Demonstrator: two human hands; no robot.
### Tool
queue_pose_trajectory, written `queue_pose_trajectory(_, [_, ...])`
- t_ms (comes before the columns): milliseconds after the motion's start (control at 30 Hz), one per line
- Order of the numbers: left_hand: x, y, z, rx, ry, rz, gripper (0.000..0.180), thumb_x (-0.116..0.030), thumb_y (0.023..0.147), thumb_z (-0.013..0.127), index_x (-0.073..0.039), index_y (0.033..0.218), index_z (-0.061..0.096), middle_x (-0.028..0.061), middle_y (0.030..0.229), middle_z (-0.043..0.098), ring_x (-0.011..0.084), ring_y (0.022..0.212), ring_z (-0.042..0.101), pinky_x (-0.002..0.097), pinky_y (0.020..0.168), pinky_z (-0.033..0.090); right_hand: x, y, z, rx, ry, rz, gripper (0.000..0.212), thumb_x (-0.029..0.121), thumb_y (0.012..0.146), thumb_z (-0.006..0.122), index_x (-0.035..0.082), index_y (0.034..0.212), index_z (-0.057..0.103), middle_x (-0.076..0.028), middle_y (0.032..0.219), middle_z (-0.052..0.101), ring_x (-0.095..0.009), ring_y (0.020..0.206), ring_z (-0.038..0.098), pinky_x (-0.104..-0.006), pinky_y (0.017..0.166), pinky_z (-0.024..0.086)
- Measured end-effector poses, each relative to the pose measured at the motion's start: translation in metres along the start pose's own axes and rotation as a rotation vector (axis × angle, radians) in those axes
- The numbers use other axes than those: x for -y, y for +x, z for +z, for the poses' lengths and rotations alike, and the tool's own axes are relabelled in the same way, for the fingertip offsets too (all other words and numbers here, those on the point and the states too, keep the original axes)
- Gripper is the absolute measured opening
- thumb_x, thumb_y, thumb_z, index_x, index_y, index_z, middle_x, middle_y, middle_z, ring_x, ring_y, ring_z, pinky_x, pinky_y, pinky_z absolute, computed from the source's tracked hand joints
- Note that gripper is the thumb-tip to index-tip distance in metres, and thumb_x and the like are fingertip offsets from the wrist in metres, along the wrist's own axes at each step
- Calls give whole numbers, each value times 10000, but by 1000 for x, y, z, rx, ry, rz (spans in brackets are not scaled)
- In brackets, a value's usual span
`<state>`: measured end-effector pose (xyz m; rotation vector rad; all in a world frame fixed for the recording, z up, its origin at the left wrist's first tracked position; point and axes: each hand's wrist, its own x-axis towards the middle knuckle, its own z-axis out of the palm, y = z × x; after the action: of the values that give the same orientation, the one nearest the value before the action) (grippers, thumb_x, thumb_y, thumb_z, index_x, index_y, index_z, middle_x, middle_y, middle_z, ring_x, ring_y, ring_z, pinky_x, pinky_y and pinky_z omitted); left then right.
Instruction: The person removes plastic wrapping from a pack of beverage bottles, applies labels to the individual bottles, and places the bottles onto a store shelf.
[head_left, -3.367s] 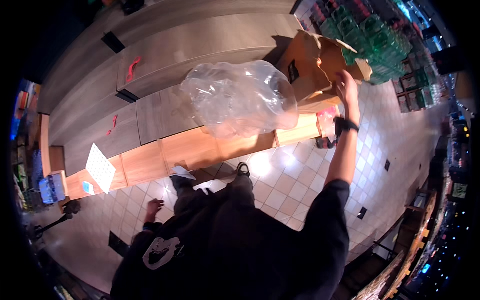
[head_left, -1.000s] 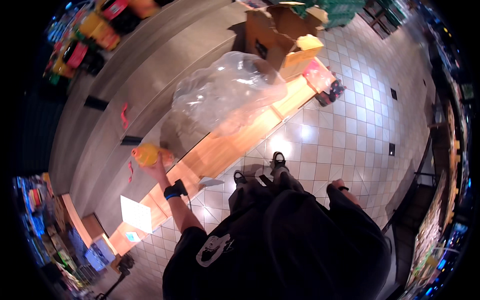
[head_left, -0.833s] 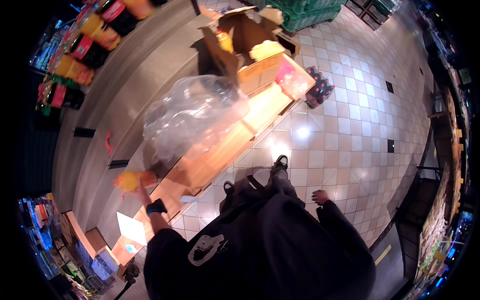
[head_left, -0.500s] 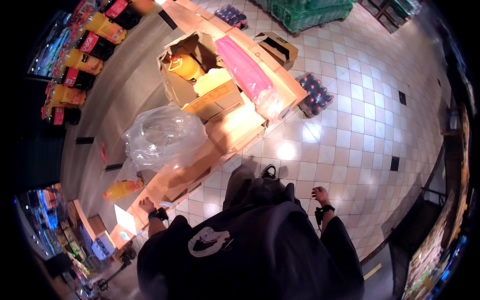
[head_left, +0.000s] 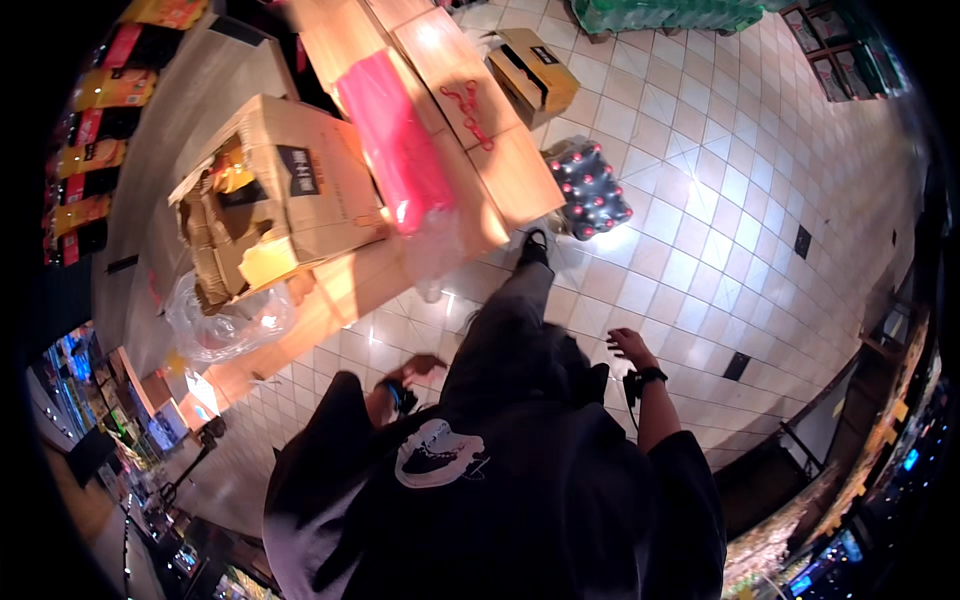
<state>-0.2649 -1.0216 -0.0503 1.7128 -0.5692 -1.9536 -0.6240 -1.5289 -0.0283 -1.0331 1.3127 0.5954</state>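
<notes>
My left hand (head_left: 422, 371) hangs beside the ledge's near side, a little blurred, its fingers loosely apart with nothing seen in them. Out over the tiled floor on the right, my right hand (head_left: 630, 346) is open and holds nothing. Neither hand touches any goods. A torn-open cardboard carton (head_left: 335, 190) lies tilted on the wooden ledge (head_left: 525, 185), something yellow partly visible inside. Beside it stretches a long bright pink bundle (head_left: 385, 130) with clear plastic at its near end. Crumpled clear plastic wrap (head_left: 225, 325) lies partly beneath the carton's near edge.
A shrink-wrapped pack of dark red-capped bottles (head_left: 590, 190) stands on the floor by the ledge's corner, near an open cardboard box (head_left: 550, 75). Red cord (head_left: 468, 112) lies on the ledge. Orange and dark bottles (head_left: 95, 125) line the left. Green wrapped packs (head_left: 670, 15) stand far off.
My body has moved forward, one foot now stepping toward the bottle pack. The carton has tipped over toward the left. My left hand has come away from the ledge, inward toward my body.
</notes>
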Motion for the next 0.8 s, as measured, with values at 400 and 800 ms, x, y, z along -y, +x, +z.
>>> queue_pose_trajectory(400, [-400,324,-17,-255,-16,333,252,-197,972,642,-39,1167,667,145,1065,716,268,1020,691,378,902,536,259,234,-195,166,-253,-246,538,492,980,647,29,1252,667,-36,933,676,-163,810,633,-294,735,518])
queue_pose_trajectory(800, [-398,675,-181,-695,267,186,922,-390,702,921,6,1416,493,228,1340,565,359,1204,597,391,1054,490,286,519,-174,193,-525,-217,1095,686,693,833,-27,1454,500,-260,1409,544,-370,1339,523,-455,1130,414])
